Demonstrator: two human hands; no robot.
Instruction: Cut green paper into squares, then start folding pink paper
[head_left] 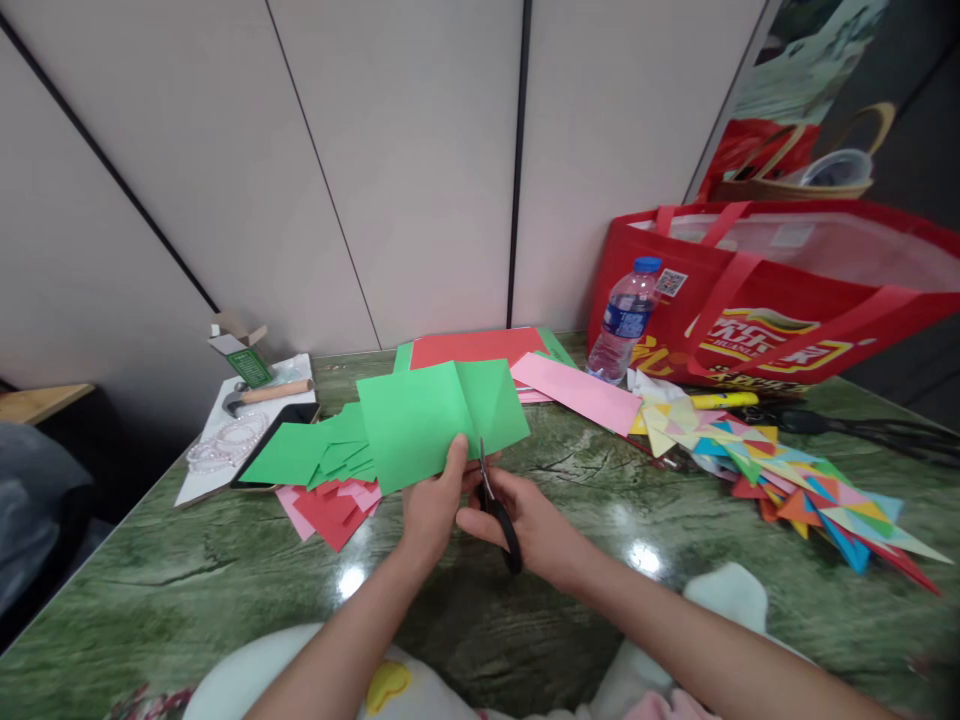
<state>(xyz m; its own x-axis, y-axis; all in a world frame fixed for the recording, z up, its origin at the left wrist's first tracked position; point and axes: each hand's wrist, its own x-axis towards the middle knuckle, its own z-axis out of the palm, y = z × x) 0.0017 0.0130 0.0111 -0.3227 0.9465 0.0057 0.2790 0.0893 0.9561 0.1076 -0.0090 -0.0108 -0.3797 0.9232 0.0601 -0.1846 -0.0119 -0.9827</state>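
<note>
A creased sheet of green paper [412, 415] is held up above the table by my left hand [435, 505], its thumb on the front near the lower edge. My right hand [529, 520] grips black-handled scissors [506, 530], their blades pointing up at the sheet's lower edge, right of my left thumb. Cut green pieces [289, 453] lie left of the sheet, with red and pink pieces [334, 512] below them. Behind the held sheet lies a stack of larger red paper [480, 346] and green paper.
A pink strip [577, 390], water bottle [624, 320], red bag [697, 290] and folded colourful paper shapes [802, 475] are to the right. A hammer [270, 395], small green box [247, 362], beads [229, 440] and dark phone [262, 455] sit left on the marbled table [187, 590].
</note>
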